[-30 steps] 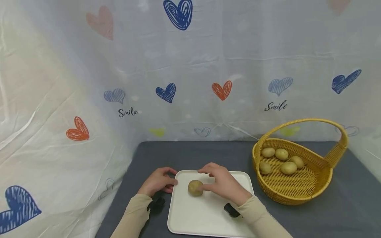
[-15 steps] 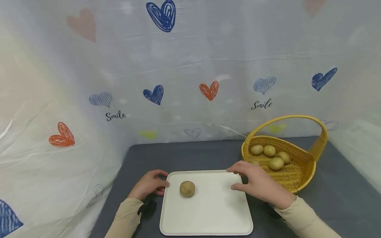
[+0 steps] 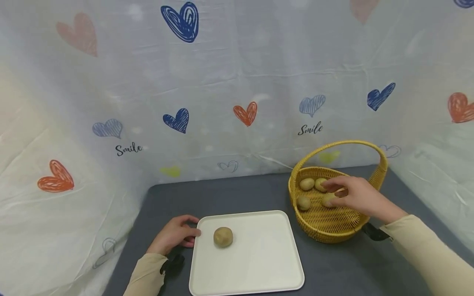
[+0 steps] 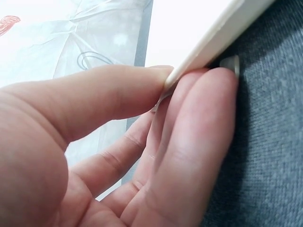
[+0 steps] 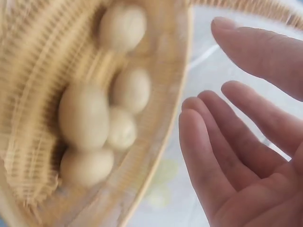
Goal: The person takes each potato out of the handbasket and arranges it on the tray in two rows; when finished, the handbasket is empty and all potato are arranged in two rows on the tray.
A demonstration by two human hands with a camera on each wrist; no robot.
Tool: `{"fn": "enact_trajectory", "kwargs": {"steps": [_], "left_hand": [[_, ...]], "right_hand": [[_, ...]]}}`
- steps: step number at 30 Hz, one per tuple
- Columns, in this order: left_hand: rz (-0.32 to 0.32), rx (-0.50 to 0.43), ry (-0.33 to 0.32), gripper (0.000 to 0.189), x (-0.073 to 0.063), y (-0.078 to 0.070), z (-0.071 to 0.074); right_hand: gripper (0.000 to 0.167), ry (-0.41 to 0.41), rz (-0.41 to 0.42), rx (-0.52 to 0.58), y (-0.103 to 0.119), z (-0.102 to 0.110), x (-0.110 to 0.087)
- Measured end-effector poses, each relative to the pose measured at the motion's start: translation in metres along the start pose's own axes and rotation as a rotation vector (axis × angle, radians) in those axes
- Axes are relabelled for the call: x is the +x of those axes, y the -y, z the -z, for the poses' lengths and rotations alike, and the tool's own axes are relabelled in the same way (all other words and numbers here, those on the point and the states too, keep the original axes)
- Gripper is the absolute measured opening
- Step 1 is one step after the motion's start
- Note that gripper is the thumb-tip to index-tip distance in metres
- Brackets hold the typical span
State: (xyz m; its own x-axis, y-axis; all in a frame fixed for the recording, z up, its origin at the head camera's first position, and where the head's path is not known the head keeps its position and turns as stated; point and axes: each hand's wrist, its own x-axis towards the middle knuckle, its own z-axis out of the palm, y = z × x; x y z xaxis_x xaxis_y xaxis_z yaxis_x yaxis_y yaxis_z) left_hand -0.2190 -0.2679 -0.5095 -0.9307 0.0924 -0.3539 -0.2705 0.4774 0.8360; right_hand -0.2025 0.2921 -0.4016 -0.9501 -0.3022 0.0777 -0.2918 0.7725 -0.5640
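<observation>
- We find several potatoes (image 5: 84,116) in the basket (image 3: 327,237), below the right hand (image 3: 357,195); in the right wrist view we count five, grouped together on the woven floor and apart from the fingers.
- From the head view, the hand covers part of that group, and the thumb overlaps the nearest potato by line of sight.
- We see another potato (image 3: 223,237) resting on the tray (image 3: 255,265), near its far left corner and just beside the left hand (image 3: 173,235) without touching it.
- The right hand is released: fingers parted and gently bent, thumb well away from them, nothing in its grasp. Its forearm reaches in from the right, the sleeve (image 3: 426,246) slanting down towards us.
- We see the left hand grasping the tray's left edge, thumb on top of the rim and fingers curled below.
- The basket's handle (image 3: 342,142) arches over the far side, and its right foot stands close behind the right hand.
- Between the tray's right edge and the basket we see a narrow strip of worktop (image 3: 218,195); a broader band runs behind the tray, up to the hanging cloth (image 3: 211,86).
</observation>
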Motion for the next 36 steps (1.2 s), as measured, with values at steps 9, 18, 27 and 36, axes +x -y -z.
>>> {"fn": "enact_trajectory", "kwargs": {"steps": [9, 18, 27, 36], "left_hand": [[0.022, -0.015, 0.014, 0.056, -0.004, 0.000, 0.002], [0.021, -0.027, 0.016, 0.055, -0.004, 0.001, -0.001], [0.021, -0.028, 0.019, 0.056, -0.004, -0.001, 0.002], [0.023, -0.027, 0.016, 0.055, -0.002, -0.005, 0.002]], "right_hand": [[0.057, 0.083, -0.100, 0.001, -0.035, 0.011, 0.034], [0.056, 0.119, -0.157, 0.018, -0.053, 0.004, 0.053], [0.059, 0.135, -0.175, 0.122, -0.051, 0.001, 0.051], [0.051, 0.207, -0.129, -0.006, -0.047, 0.004, 0.055]]}}
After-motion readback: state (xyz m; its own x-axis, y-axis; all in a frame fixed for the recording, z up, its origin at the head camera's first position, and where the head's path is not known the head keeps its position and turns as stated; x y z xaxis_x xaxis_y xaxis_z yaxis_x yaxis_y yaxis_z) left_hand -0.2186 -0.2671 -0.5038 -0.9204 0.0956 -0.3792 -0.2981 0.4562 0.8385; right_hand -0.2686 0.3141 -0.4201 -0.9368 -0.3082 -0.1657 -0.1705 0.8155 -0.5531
